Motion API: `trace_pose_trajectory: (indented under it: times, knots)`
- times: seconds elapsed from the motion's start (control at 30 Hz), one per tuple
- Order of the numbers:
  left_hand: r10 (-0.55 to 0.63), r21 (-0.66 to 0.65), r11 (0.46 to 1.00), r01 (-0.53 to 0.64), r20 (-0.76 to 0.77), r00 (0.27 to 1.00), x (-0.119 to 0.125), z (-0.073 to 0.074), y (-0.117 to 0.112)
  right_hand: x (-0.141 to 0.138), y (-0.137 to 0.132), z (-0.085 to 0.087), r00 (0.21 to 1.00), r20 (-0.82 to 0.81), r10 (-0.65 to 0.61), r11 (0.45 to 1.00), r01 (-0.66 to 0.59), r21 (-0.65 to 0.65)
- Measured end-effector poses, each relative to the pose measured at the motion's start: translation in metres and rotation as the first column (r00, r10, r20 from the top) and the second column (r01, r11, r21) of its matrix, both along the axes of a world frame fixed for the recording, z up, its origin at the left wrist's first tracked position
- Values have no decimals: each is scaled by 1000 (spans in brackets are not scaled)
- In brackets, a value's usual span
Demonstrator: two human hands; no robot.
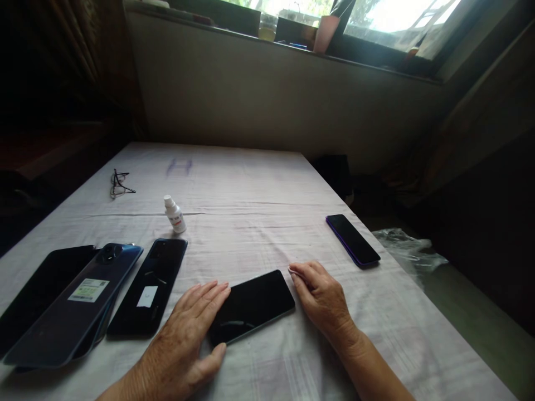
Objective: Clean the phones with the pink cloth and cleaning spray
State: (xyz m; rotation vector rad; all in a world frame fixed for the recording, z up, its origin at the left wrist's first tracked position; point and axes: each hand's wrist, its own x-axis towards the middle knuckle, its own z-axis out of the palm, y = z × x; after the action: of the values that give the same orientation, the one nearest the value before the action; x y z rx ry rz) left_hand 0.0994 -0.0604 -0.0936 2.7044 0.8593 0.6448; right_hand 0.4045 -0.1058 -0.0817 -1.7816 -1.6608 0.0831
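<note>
A black smartphone [254, 303] lies screen up on the cloth in front of me, slightly slanted. My left hand [188, 328] spans its left end, with the fingers at the far edge and the thumb at the near edge. Just off the phone's right end, my right hand [320, 295] is closed in a pinch. A small whitish piece [291, 270] sticks out at its fingertips; its kind is hard to make out, as the fingers cover most of it.
To the left lie a dark phone with a white sticker [146, 296] and a stack of phones [79, 303]. A white bottle [174, 214] stands beyond them, with eyeglasses [119, 185] farther back. Near the table's right edge lies a purple-edged phone [353, 240]; clear plastic [405, 250] is beyond the edge.
</note>
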Motion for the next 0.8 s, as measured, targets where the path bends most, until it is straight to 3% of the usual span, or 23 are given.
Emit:
trace_pose_trajectory:
  times: [0.1,0.17,0.2,0.27,0.3,0.33,0.37,0.4,0.47,0.53,0.67,0.73,0.8]
  knots:
    - [31,-162,987,-4,159,987,3,9,6,-1,3,-6,995,-92,-25,999,27,19]
    - [162,-427,904,6,356,920,12,20,14,-2,7,-8,990,-137,-40,999,43,18]
    - [260,-598,799,61,435,862,18,28,18,-2,8,-9,987,-154,-46,999,49,16]
    - [581,-831,489,264,536,613,33,45,28,-2,10,-10,983,-173,-55,998,58,11]
    - [717,-874,314,371,474,511,41,54,33,-1,10,-10,983,-177,-57,998,60,10]
    - [807,-864,183,469,405,430,48,62,38,-1,10,-11,982,-180,-57,998,60,11]
    - [864,-827,76,556,333,378,54,69,43,-1,10,-11,982,-183,-55,998,58,12]
    - [899,-772,17,635,289,328,59,75,47,-1,9,-11,981,-186,-53,998,57,12]
    - [932,-652,-24,758,260,253,63,78,52,0,8,-11,979,-195,-50,998,54,11]
    - [931,-550,-18,835,296,215,58,73,52,1,8,-11,977,-208,-46,999,50,13]
    - [872,-431,-48,901,422,249,28,47,38,4,8,-13,971,-238,-22,999,32,38]
    - [869,-415,-85,906,414,272,11,37,28,6,8,-14,968,-252,-16,999,28,46]
    - [898,-442,-73,894,362,252,-3,32,18,7,7,-14,965,-263,-14,998,28,52]
